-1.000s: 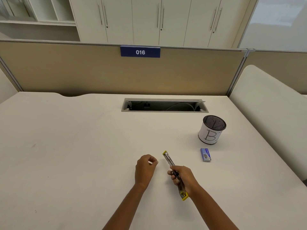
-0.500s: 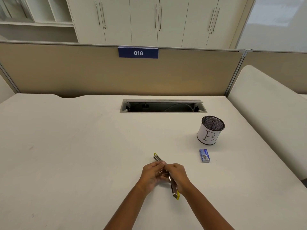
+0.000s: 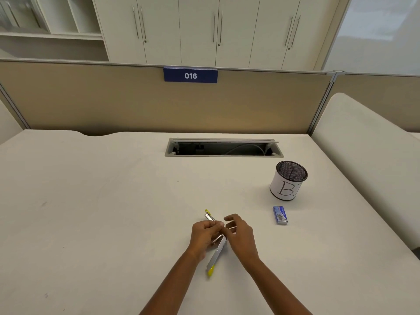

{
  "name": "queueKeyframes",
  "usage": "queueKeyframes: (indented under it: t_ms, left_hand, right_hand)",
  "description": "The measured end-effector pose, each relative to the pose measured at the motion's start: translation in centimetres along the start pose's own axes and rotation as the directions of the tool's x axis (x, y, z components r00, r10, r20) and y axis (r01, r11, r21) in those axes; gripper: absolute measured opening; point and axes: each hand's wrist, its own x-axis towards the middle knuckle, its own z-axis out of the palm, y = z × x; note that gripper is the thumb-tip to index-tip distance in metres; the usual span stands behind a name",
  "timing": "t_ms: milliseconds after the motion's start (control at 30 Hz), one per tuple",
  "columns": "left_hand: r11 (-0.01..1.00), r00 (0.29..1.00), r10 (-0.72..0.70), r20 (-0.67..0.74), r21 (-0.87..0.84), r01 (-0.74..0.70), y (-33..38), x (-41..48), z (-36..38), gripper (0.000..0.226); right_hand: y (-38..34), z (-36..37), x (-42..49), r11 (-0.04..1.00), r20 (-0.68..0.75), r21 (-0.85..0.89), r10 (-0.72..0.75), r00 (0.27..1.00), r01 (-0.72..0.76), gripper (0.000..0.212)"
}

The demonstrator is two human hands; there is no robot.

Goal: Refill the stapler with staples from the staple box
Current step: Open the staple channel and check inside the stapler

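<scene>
Yellow-tipped silver metal stapler (image 3: pixel 216 251) hinged open, lower centre frame.
Left hand (image 3: pixel 204 234) pinches it; right hand (image 3: pixel 241 235) loose-fingered, empty, beside it.

White counter (image 3: pixel 91 212), black mesh pen cup (image 3: pixel 288 180) wrapped in white paper marked "B" standing upright at right, open cable slot (image 3: pixel 223 147) in counter's far middle, tan divider panel (image 3: pixel 91 98), blue "016" sign (image 3: pixel 190 75) on its top edge, pale cabinets (image 3: pixel 216 30) behind

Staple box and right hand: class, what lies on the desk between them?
Nothing. In the head view, only bare desk separates the staple box from the right hand.
</scene>
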Motion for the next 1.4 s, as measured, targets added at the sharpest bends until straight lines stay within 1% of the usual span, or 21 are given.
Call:
queueKeyframes:
  t_ms: [100, 167, 200, 400, 567, 700, 767, 867, 933, 1033, 1100, 1200, 1267, 1400]
  left_hand:
    - [0.999, 1.0, 0.014, 0.017, 0.049, -0.015, 0.2, 0.0, -0.1, 0.016]
    - [0.997, 0.999, 0.032, 0.013, 0.073, -0.033, 0.3, 0.1, -0.2, 0.017]
    - [0.995, 0.999, 0.038, 0.009, 0.088, -0.039, 0.3, 0.1, -0.2, 0.018]
    - [0.995, 1.0, 0.021, 0.007, 0.095, -0.022, 0.0, 0.1, -0.2, 0.02]
    - [0.996, 1.0, 0.003, 0.001, 0.089, -0.003, -0.1, 0.1, -0.3, 0.025]
    - [0.997, 0.994, 0.046, -0.097, 0.063, -0.04, -0.1, 0.0, -0.2, 0.021]
    - [0.998, 0.989, 0.056, -0.133, 0.043, -0.05, -0.2, 0.0, -0.3, 0.028]
    - [0.998, 0.988, 0.057, -0.144, 0.046, -0.051, -0.3, -0.1, -0.5, 0.035]
    - [0.998, 0.989, 0.04, -0.141, 0.049, -0.033, -0.2, 0.0, -0.5, 0.029]
    - [0.999, 0.994, 0.029, -0.101, 0.046, -0.024, -0.2, 0.0, -0.7, 0.012]
    - [0.998, 0.996, 0.035, -0.081, 0.063, -0.03, -0.1, 0.0, -0.7, 0.004]
    - [0.991, 0.996, 0.059, -0.071, 0.124, -0.05, 0.1, 0.3, -0.6, 0.005]
    - [0.982, 0.994, 0.078, -0.076, 0.177, -0.064, 0.3, 0.6, -0.5, 0.005]
    - [0.961, 0.99, 0.098, -0.104, 0.266, -0.068, 0.3, 1.2, -0.4, 0.007]
  right_hand:
    - [0.0, -0.1, -0.1, 0.997, 0.011, 0.038, -0.075, 0.997, 0.074, 0.021]
    - [0.1, -0.2, -0.2, 0.995, 0.003, 0.051, -0.086, 0.996, 0.086, 0.031]
    - [0.2, -0.3, -0.2, 0.995, -0.001, 0.052, -0.088, 0.996, 0.088, 0.033]
    - [0.7, -0.5, -0.2, 0.994, -0.016, 0.04, -0.097, 0.995, 0.097, 0.019]
    - [1.1, -0.3, -0.1, 0.989, -0.093, 0.148, -0.003, 0.996, 0.017, 0.017]
    - [1.2, 0.0, -0.2, 0.976, -0.091, 0.215, 0.036, 0.995, -0.016, 0.016]
    - [1.3, -0.2, 0.0, 0.964, -0.088, 0.264, 0.062, 0.994, -0.037, 0.013]
    - [1.5, -1.3, 0.9, 0.936, -0.114, 0.342, 0.127, 0.985, -0.081, 0.008]
    - [1.5, -2.6, 2.0, 0.93, -0.143, 0.355, 0.151, 0.978, -0.092, 0.008]
    - [1.0, -5.7, 4.2, 0.949, -0.218, 0.31, 0.133, 0.967, -0.061, 0.014]
    - [0.3, -8.2, 5.8, 0.973, -0.3, 0.231, 0.095, 0.949, -0.024, 0.016]
    - [-1.0, -11.6, 8.0, 0.999, -0.422, 0.044, 0.013, 0.906, 0.007, 0.018]
    - [-1.5, -13.5, 9.2, 0.998, -0.475, -0.065, -0.021, 0.88, -0.011, 0.02]
    - [-2.0, -15.9, 11.0, 0.984, -0.526, -0.17, -0.039, 0.85, -0.06, 0.024]
